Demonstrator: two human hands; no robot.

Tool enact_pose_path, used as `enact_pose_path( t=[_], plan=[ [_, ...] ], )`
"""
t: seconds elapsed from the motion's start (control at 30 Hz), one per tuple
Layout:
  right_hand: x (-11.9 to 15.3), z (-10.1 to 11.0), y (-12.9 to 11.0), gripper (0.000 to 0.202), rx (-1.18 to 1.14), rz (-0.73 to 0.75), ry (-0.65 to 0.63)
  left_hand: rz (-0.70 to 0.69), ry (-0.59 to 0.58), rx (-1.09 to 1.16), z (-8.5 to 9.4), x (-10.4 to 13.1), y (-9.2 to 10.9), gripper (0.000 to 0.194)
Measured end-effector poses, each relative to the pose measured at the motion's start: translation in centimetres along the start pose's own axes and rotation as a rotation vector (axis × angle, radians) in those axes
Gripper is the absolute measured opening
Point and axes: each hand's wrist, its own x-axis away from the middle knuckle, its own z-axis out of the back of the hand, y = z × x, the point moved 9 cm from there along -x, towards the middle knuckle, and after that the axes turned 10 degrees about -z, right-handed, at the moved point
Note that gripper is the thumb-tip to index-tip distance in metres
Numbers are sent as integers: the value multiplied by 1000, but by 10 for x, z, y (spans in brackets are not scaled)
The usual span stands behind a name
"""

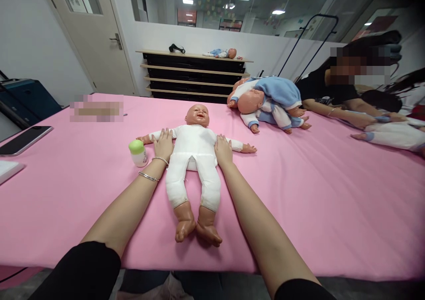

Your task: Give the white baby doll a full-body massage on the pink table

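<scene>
A baby doll (196, 143) in a white cloth body lies on its back on the pink-covered table (299, 211), head away from me and arms spread. My left hand (164, 145) rests with outstretched fingers across its upper arm, against the torso. On the other side my right hand (223, 150) lies over the other arm close to the torso, fingers extended and partly hidden. Neither hand is wrapped around anything. Beside my left wrist stands a small white bottle (138, 155) with a green cap, apart from the hand.
Several dolls in blue and white clothes (277, 92) are piled at the back right. A co-worker (332, 87) at the right handles another doll (395, 134). A phone or tablet (26, 140) lies at the left edge. Behind the table is a shelf unit (195, 65).
</scene>
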Motion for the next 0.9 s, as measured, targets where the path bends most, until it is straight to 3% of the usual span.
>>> enact_pose_path(
  t=[0.07, 0.23, 0.33, 0.4, 0.53, 0.73, 0.83, 0.9],
  plan=[
    [-1, -4, 2, 49, -2, -18, -18, -9, -23, -11, -3, 0, 0, 56],
    [3, 9, 23, 54, 27, -258, 138, 180, 80, -31, 6, 5, -18, 63],
    [5, 21, 19, 56, 7, -223, 216, 165, 101, -24, 10, 4, -16, 64],
    [5, 22, 8, 53, -25, -94, 178, 58, 66, -9, 7, 1, -7, 59],
    [5, 4, -6, 48, -52, 80, -46, -98, -45, 3, -7, -3, 6, 50],
    [-1, 13, 23, 48, -30, -206, 137, 73, 44, 35, 0, 0, -10, 51],
    [2, 12, 20, 48, -176, -183, 84, 96, 139, 222, 12, 4, -10, 46],
    [11, 11, 7, 50, -318, -82, -13, 29, 167, 425, 18, 9, -3, 48]
  ],
)
